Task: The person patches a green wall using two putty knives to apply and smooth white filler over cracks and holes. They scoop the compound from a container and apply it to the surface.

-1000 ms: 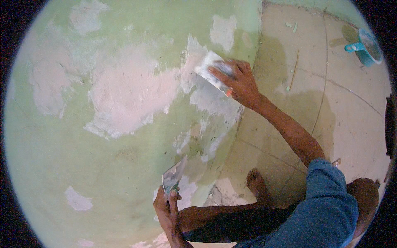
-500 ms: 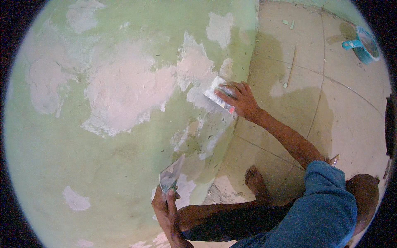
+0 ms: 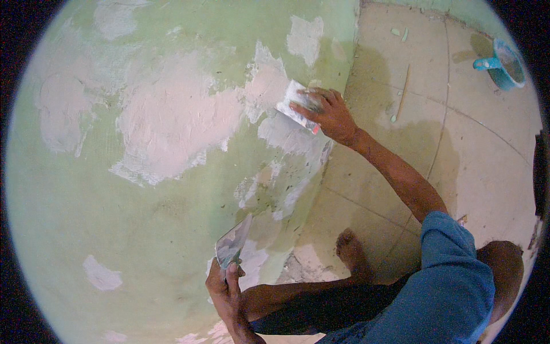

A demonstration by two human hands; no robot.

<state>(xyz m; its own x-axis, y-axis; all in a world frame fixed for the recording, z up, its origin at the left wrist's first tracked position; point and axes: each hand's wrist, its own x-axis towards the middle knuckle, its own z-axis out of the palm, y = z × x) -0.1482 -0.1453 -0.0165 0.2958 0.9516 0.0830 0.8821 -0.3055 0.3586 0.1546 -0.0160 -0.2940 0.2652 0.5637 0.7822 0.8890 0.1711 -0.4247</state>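
My right hand (image 3: 332, 114) grips a flat, white-smeared scraper blade (image 3: 290, 106) with a small red mark, pressed to the green wall (image 3: 160, 218) beside pale pink and whitish patches (image 3: 172, 114). My fingers are spread over the blade's back. Lower down, my left hand (image 3: 226, 286) grips a putty knife (image 3: 234, 235) by its handle, with the putty-smeared metal blade pointing up and to the right, close to the wall.
A tiled floor (image 3: 418, 143) runs along the wall at right. On it lie a turquoise pot (image 3: 505, 71) with a handle, a thin stick (image 3: 404, 89) and small green flakes (image 3: 395, 31). My bare foot (image 3: 352, 252) and bent legs are low in view.
My right hand and scraper moved down the wall half a second ago and are now back up and slightly left. My left hand with the putty knife has shifted slightly left.
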